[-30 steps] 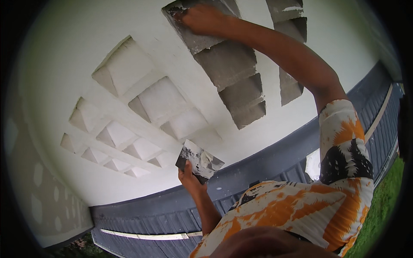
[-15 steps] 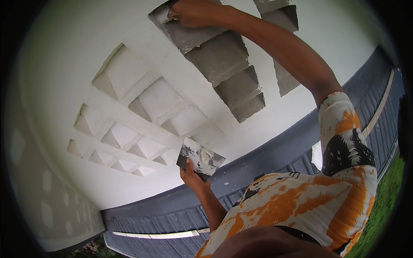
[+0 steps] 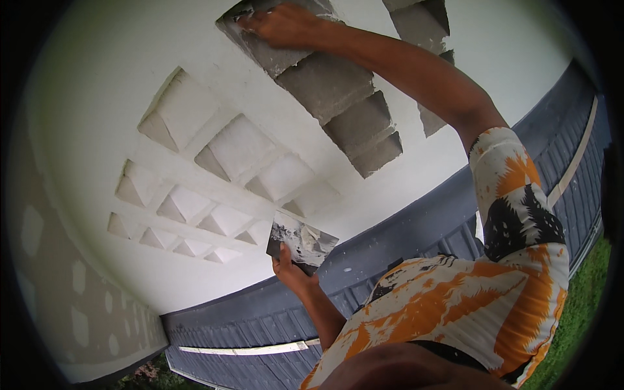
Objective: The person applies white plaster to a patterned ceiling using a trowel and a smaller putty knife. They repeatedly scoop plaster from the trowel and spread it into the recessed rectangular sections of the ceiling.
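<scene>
My left hand grips a flat dark board by its lower edge, thumb on top. White paste is smeared over the board, with a thicker lump toward its right side. At the top, my right hand is raised to the upper end of a grey stepped recess in the white wall. Its fingers are closed, and what they hold is too hidden to name. Ragged white edges border the grey recess. White-coated recesses of the same stepped kind lie to the left.
Another grey recess is at the upper right. Below the wall runs dark blue ribbed roofing with a pale strip along it. A grey wall with light patches stands on the left. Grass shows at the lower right.
My right hand has moved slightly down within the top of the grey recess, and its arm has dropped a little. The left hand keeps the board in nearly the same place.
</scene>
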Available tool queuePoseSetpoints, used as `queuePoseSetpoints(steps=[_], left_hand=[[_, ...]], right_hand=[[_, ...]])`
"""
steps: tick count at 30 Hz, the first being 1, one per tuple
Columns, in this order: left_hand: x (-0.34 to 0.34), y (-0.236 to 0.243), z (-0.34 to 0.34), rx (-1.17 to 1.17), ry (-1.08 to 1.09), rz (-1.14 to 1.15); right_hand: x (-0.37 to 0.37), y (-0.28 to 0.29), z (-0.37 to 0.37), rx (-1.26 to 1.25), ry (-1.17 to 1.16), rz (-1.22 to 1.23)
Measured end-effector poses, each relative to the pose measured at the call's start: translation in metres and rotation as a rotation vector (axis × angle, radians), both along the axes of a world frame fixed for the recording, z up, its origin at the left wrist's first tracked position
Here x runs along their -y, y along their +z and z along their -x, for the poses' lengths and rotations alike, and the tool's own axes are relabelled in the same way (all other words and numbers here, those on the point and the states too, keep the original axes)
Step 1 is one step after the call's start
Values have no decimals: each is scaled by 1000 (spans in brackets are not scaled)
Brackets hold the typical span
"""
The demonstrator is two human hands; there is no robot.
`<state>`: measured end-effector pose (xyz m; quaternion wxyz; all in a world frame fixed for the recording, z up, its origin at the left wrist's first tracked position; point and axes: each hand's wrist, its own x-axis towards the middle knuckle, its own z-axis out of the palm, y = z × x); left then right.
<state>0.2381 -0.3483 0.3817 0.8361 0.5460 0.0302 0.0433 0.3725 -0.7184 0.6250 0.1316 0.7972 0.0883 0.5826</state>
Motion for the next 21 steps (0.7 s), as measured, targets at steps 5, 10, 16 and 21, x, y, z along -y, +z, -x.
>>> queuePoseSetpoints(steps=[5,10,16,21], left_hand=[[0,0,-3,-10,-9,-35],[2,1,-5,-11,-40,-32],[12,7,1,-12,-44,-19],[14,-3,0,-40,-79,0]], right_hand=[[6,2,-4,2,110,16],[0,10,0,-166,31,-57],[-7,20,16,-231,167,-185],[-16,21,28,-296,128,-231]])
